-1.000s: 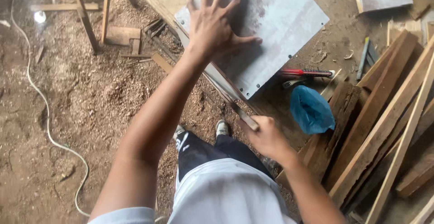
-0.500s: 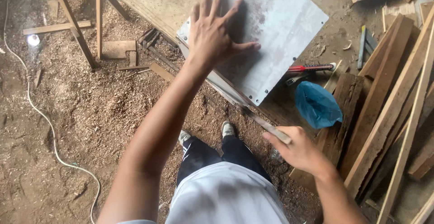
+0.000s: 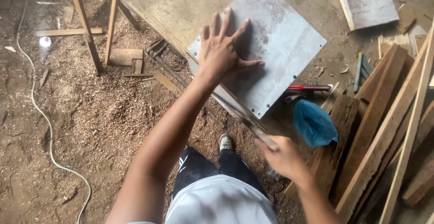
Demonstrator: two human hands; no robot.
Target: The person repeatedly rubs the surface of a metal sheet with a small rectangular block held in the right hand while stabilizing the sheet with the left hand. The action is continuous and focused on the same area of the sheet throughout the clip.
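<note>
Grey board [image 3: 275, 47] lies at upper centre of the frame on a wooden table [image 3: 158, 7]. The left hand [image 3: 224, 50] presses flat on it, fingers spread. At lower right, the right hand [image 3: 282, 158] is clenched around a saw handle [image 3: 264, 140] at the board's near edge.

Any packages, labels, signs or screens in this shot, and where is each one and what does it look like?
No labels, signs or screens show.
Blue plastic bag: the only package-like thing, crumpled and bunched, on the wooden planks at right, just beyond the right hand.
Nearby, for reference: the left hand lies flat on a bare grey sheet, which carries no marking that can be seen.
</note>
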